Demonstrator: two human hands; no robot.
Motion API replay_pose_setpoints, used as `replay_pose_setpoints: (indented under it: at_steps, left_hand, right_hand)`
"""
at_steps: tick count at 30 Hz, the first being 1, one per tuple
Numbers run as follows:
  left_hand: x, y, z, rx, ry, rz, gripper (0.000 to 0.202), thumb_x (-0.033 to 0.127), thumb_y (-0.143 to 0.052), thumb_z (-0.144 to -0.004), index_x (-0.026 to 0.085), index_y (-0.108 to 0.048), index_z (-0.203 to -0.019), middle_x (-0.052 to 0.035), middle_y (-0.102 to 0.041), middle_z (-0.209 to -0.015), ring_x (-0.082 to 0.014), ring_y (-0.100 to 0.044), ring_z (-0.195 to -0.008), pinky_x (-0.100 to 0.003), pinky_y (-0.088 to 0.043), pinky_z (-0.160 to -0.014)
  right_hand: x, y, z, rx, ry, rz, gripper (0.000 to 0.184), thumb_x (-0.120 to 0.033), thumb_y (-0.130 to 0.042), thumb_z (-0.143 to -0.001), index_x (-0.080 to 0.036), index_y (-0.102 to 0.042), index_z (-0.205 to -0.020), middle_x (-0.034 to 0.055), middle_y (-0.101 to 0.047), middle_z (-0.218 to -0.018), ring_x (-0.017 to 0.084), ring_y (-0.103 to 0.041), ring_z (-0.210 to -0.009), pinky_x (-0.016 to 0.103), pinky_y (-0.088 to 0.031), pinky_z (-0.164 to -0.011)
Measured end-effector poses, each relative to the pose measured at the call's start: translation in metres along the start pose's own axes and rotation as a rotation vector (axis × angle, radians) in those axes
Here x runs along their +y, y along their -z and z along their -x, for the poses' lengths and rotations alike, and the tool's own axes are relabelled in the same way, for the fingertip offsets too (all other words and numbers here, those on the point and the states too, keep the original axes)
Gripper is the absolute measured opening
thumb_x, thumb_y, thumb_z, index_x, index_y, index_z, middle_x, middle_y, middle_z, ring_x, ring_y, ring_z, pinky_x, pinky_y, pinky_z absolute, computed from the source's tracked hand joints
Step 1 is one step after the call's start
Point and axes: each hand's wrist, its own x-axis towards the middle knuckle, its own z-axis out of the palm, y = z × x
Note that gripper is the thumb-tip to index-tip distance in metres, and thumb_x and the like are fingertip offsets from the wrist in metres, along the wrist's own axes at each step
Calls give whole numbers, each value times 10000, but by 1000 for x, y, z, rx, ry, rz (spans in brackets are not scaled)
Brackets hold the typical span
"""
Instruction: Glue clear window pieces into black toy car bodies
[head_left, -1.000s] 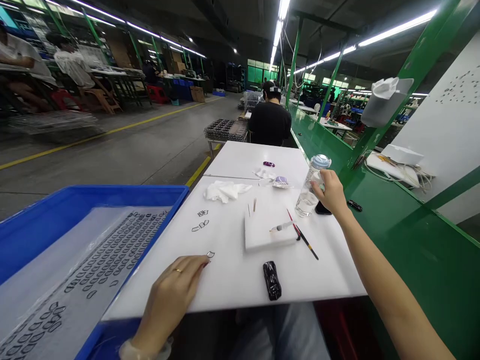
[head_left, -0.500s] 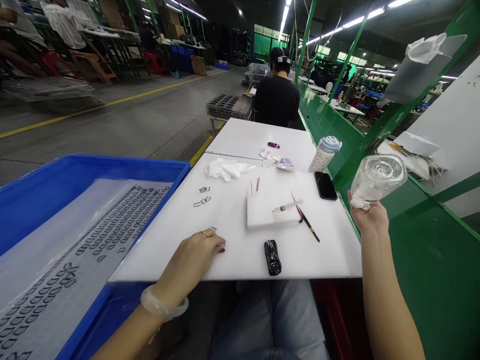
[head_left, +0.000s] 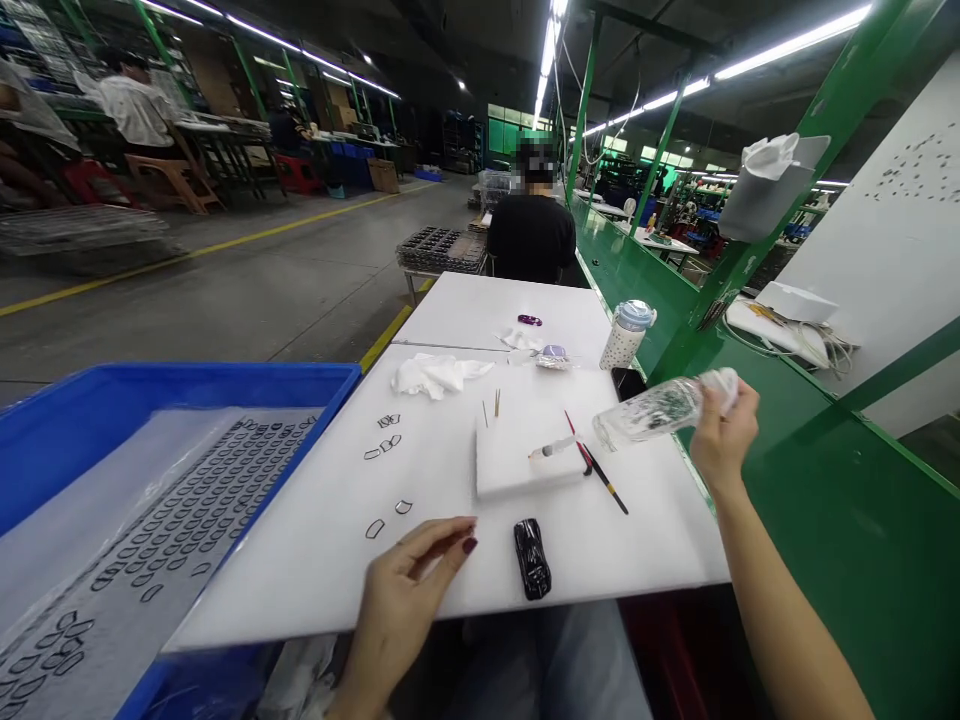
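Note:
My right hand [head_left: 721, 432] grips the capped end of a clear plastic bottle [head_left: 649, 411], holding it almost level above the right side of the white table [head_left: 450, 590], base pointing left. My left hand [head_left: 409, 590] hovers over the table's front edge, fingers loosely curled, thumb and forefinger apart, holding nothing. Just beyond it lie two small black frame parts [head_left: 388, 517]. A black toy car body [head_left: 532, 557] rests to its right. A white foam block [head_left: 525, 450] carries a syringe [head_left: 553, 448] and two upright sticks [head_left: 490, 407]. A red-and-black brush [head_left: 596, 464] lies beside the block.
A blue tray [head_left: 112, 420] at left holds a plastic sheet with several rows of black parts. A crumpled cloth [head_left: 435, 374], a dotted tumbler [head_left: 624, 334] and a dark phone [head_left: 627, 381] sit farther back. A person in black sits ahead. Green framing runs along the right.
My right hand lifted the bottle from the table, tipped it up, then lowered it to nearly level. My left hand left the small part and pulled back toward the front edge.

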Motion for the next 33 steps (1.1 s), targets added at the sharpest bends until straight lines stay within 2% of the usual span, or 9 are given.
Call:
replay_pose_setpoints:
  at_steps: [3, 5, 9, 12, 14, 19, 26, 29, 33]
  left_hand:
    - [7, -31, 6, -37, 239, 479, 338, 441, -866, -562, 202, -775, -784, -66, -756, -854, -205, -706, -839, -269, -588, -809]
    - [10, -44, 8, -54, 358, 734, 359, 416, -907, -508, 190, -773, -752, -51, -741, -809, -160, -692, -778, -230, -585, -776]
    - [11, -49, 9, -146, 466, 956, 339, 335, -932, -498, 166, -767, -742, -31, -706, -741, -104, -654, -687, -176, -567, -692]
    - [8, -45, 10, -202, 477, 1015, 305, 324, -926, -522, 173, -762, -730, -19, -698, -707, -88, -642, -656, -165, -556, -676]
    - [5, -43, 10, -226, 486, 1039, 292, 332, -923, -529, 180, -761, -718, -18, -702, -698, -89, -642, -645, -169, -553, -667]
    - [1, -44, 11, -229, 475, 1028, 295, 354, -923, -516, 191, -761, -701, -6, -705, -674, -89, -645, -635, -173, -554, -664]
    - [6, -48, 11, -190, 477, 1016, 257, 287, -934, -497, 197, -763, -666, 11, -696, -618, -66, -634, -586, -131, -537, -615]
    - [8, -44, 12, -171, 440, 952, 289, 340, -930, -490, 184, -761, -664, -21, -726, -672, -101, -665, -623, -166, -561, -628]
    - [9, -35, 20, -105, 172, 462, 182, 321, -849, -656, 201, -771, -768, -36, -749, -756, -155, -697, -704, -237, -586, -671]
  right_hand:
    - [-20, -30, -10, -430, 362, 262, 403, -504, -562, -841, -180, -528, -1080, 164, -587, -1187, 285, -556, -1111, 447, -458, -927]
    - [-31, -49, -20, -546, 371, 245, 312, -475, -550, -855, -199, -524, -999, 154, -606, -1182, 269, -576, -1085, 434, -460, -906]
    - [-54, -61, -23, -290, 119, -266, 321, -431, -607, -834, -222, -403, -701, 8, -618, -789, 161, -624, -752, 370, -489, -835]
    - [-78, -44, 19, -292, -1, -608, 381, -394, -602, -883, -227, -344, -658, -114, -330, -512, 69, -357, -392, 280, -498, -638]
    - [-92, -30, 65, -451, 33, -493, 249, -328, -581, -918, -228, -463, -723, -85, -406, -518, 89, -373, -384, 234, -401, -442]
    - [-100, -30, 155, -864, 486, -154, 99, -152, -585, -912, -199, -642, -979, 14, -619, -690, 123, -559, -568, 236, -462, -496]
    - [-98, -36, 159, -890, 798, 5, 170, -116, -553, -898, -130, -644, -1041, 29, -572, -689, 125, -500, -560, 261, -427, -476]
    - [-98, -19, 145, -928, 742, 16, 140, -121, -586, -882, -143, -674, -988, 38, -594, -722, 122, -542, -572, 252, -444, -483]
    - [-82, 1, 138, -818, 333, 51, 153, -108, -612, -879, -195, -710, -959, 34, -633, -773, 129, -608, -639, 231, -482, -528]
